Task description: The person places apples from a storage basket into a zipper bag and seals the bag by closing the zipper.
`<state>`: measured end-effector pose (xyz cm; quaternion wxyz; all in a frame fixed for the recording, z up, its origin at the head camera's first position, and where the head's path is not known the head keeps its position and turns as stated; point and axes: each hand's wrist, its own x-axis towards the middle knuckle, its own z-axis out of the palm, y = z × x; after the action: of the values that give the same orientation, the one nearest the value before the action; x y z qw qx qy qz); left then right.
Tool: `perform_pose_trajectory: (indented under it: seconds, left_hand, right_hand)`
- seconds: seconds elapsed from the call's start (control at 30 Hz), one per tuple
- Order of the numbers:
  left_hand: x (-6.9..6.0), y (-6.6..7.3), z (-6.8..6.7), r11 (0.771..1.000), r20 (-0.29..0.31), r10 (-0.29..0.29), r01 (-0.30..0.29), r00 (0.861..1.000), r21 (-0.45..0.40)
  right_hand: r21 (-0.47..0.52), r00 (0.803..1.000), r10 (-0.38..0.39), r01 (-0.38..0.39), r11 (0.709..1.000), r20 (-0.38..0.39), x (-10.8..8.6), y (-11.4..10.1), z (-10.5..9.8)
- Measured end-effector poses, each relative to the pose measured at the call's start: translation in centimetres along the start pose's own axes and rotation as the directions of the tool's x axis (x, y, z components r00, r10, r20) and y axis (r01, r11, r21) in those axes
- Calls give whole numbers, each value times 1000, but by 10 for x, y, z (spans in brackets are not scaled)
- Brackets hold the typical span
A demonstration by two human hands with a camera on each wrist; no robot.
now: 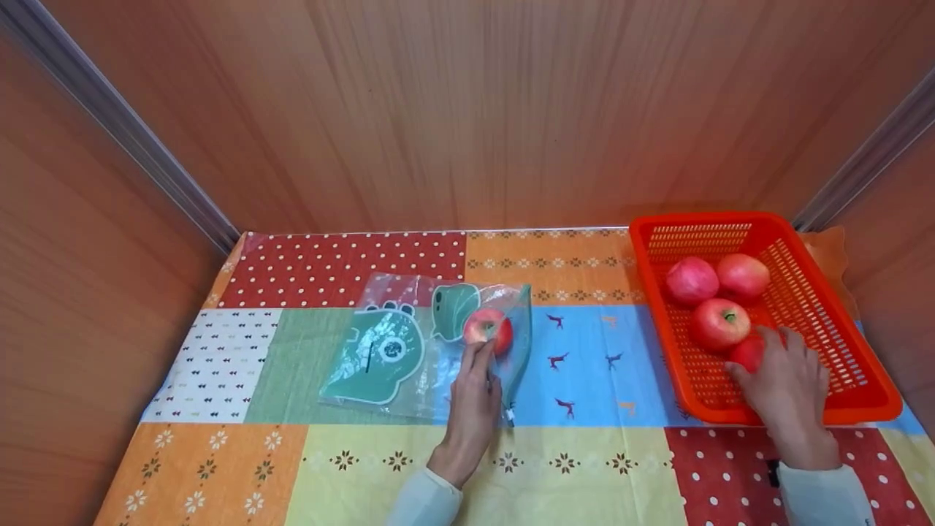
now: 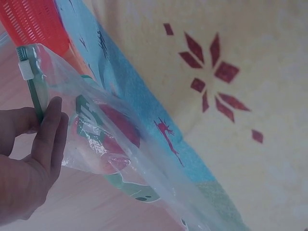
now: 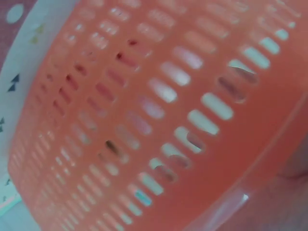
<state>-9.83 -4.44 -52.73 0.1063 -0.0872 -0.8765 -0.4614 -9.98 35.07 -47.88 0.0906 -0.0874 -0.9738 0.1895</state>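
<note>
Four round red-and-pink apples [image 1: 721, 321] sit in one rectangular orange-red plastic basket [image 1: 663, 329] at the right of the tabletop, which one patchwork cloth [image 1: 584, 467] covers; a fifth, the round red apple [image 1: 488, 324], lies inside one clear plastic bag with green dinosaur print [image 1: 391, 369]. The left hand [image 1: 475, 402] pinches the bag's green edge, its fingers partly before that apple. The right hand's [image 1: 789, 383] fingers curl around the nearest basket apple. Three wood-grain panels [image 1: 475, 109] enclose everything; the basket's slotted wall blocks the right-wrist view.
</note>
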Motion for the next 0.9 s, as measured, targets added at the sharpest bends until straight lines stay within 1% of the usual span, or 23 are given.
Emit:
perform_pose_trajectory:
  seconds: [0.2, 0.3, 0.43, 0.5, 0.67, 0.83, 0.9]
  left_hand:
    - [0, -1, 0, 1000, 0, 14, -14, 1000, -4]
    - [0, -1, 0, 1000, -5, 17, -17, 1000, -8]
    - [0, -1, 0, 1000, -15, 13, -13, 1000, -7]
    - [0, -1, 0, 1000, -7, 1, -1, 1000, -9]
    - [1, 0, -1, 1000, 15, -25, 25, 1000, -6]
    - [1, -2, 0, 1000, 2, -4, 4, 1000, -7]
    - [1, -3, 0, 1000, -9, 6, -6, 1000, -7]
  right_hand:
    - [10, 1000, 15, -15, 1000, -16, 2, 13, -1]
    - [7, 1000, 29, -29, 1000, 6, 3, 19, -1]
    - [-2, 998, 44, -44, 999, 46, 4, 24, -1]
    - [2, 997, 45, -46, 999, 58, 5, 25, 0]
    - [18, 991, 53, -55, 998, 119, 8, 28, -1]
    - [9, 971, 100, -105, 994, 216, 13, 31, -4]
    - [10, 966, 111, -116, 993, 233, 15, 32, -4]
